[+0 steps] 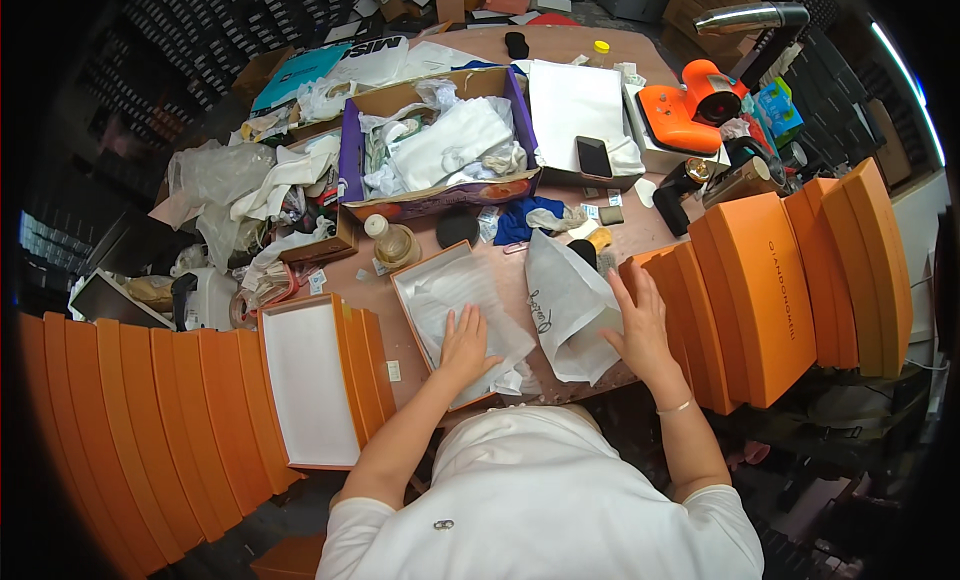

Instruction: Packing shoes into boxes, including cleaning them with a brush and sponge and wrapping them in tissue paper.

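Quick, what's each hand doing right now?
Left hand: open, fingers spread, on the white paper.
Right hand: open, beside the white bag; whether they touch can't be told.

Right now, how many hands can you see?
2: the left hand lies on white tissue paper; the right hand is at the right edge of the printed white bag.

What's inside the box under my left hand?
White tissue paper lies in the open box, with your left hand on it. Anything beneath the paper is covered, so I can't tell what's there.
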Available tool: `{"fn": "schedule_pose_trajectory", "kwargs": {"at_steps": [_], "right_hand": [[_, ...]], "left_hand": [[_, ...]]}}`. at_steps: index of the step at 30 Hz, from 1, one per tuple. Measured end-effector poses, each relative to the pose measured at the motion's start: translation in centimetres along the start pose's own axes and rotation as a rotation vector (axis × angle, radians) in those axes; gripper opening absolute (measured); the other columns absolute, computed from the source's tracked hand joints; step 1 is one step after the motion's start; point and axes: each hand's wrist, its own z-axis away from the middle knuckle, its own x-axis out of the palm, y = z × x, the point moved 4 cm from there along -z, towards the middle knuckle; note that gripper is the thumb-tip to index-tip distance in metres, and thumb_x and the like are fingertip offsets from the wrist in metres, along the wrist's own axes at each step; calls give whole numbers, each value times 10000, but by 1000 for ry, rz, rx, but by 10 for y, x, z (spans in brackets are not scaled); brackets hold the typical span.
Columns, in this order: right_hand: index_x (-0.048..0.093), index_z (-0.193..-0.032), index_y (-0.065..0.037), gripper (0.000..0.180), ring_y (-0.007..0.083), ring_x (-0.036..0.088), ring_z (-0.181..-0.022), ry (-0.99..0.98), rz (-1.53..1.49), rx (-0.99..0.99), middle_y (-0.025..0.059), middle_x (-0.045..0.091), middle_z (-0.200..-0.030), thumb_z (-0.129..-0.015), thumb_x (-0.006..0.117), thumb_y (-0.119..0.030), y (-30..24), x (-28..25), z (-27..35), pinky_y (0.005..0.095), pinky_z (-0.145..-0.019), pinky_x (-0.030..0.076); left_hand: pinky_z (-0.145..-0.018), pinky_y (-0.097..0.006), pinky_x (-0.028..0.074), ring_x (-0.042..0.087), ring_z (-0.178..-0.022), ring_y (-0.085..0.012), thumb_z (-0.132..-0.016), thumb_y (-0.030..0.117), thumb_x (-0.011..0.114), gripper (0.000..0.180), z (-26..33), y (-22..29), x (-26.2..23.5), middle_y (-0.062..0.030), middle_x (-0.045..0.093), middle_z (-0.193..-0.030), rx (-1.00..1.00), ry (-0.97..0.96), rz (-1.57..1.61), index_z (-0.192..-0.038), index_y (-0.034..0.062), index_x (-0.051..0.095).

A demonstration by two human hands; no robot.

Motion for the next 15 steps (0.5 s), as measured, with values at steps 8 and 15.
{"fn": "schedule_pose_trajectory", "kwargs": {"at_steps": [8, 15], "right_hand": [[630, -1106, -50, 321, 360, 629, -833, -45, -412, 87, 164, 641, -934, -802, 567, 31, 44, 71, -15, 408, -720, 507], [626, -1131, -12, 423, 257, 655, -873, -225, -942, -232, 144, 660, -951, -754, 476, 108, -80, -8, -65, 290, -786, 491]], "left_hand": [[-1060, -497, 273, 423, -1260, -329, -750, 478, 684, 725, 11, -3, -1, -198, 485, -1303, -61, -194, 82, -1245, -21, 504], [-990, -370, 420, 505, -1183, -214, -914, 368, 573, 496, 37, -10, -34, -121, 522, -1277, -400, 207, 1686, -1286, 47, 502]]}}
